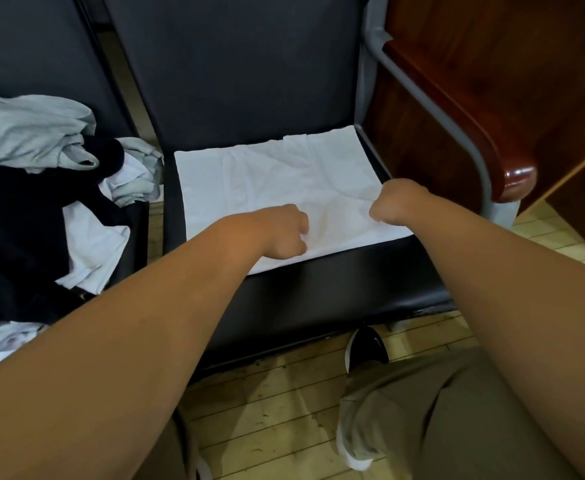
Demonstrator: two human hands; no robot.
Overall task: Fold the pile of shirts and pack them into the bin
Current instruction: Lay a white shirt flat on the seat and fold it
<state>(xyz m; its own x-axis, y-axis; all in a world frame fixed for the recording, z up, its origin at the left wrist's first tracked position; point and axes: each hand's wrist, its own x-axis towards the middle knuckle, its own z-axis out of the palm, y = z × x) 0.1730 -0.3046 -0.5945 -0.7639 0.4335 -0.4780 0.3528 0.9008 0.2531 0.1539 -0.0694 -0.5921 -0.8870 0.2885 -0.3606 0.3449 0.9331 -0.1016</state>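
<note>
A white shirt (277, 181) lies flat, partly folded into a rectangle, on the black seat (322, 292) of the middle chair. My left hand (282, 230) rests on the shirt's near edge with fingers curled into the fabric. My right hand (393, 200) pinches the cloth near the shirt's right side, fingers closed on it. A pile of unfolded shirts (38, 188), grey, black, white and patterned, lies heaped on the chair to the left. No bin is in view.
A dark wooden desk (485, 98) stands to the right, its rounded corner close to the chair's grey metal armrest (433, 112). My legs in khaki trousers (457, 403) and a black shoe (365, 348) are over the wooden floor below the seat.
</note>
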